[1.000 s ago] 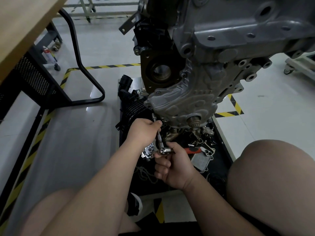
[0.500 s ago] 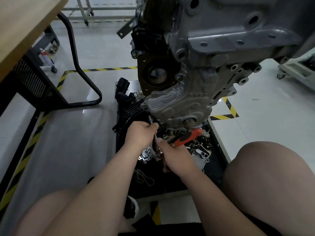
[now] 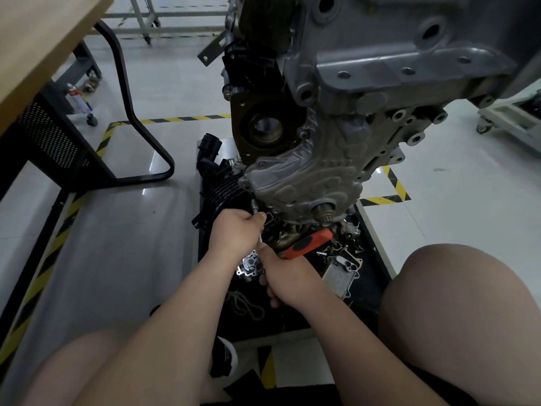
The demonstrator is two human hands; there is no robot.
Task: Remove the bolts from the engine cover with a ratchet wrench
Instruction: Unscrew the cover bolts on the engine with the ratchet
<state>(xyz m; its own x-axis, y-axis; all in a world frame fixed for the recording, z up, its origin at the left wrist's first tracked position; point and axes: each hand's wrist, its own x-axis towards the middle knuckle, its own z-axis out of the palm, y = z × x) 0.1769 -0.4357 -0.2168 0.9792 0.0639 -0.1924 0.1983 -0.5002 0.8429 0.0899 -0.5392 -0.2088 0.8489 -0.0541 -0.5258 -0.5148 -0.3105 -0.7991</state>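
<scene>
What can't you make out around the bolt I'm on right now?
Head view only:
The bolt itself: too small and dark where the extension bar tip nears the engine cover.
Head of the ratchet wrench: hidden under the right hand; only the orange handle shows.
Middle of the extension bar: covered by the left hand.
Upper part of the engine: cut off by the top edge.

A single head-worn camera looks forward and down, close above the engine cover [image 3: 304, 183].
</scene>
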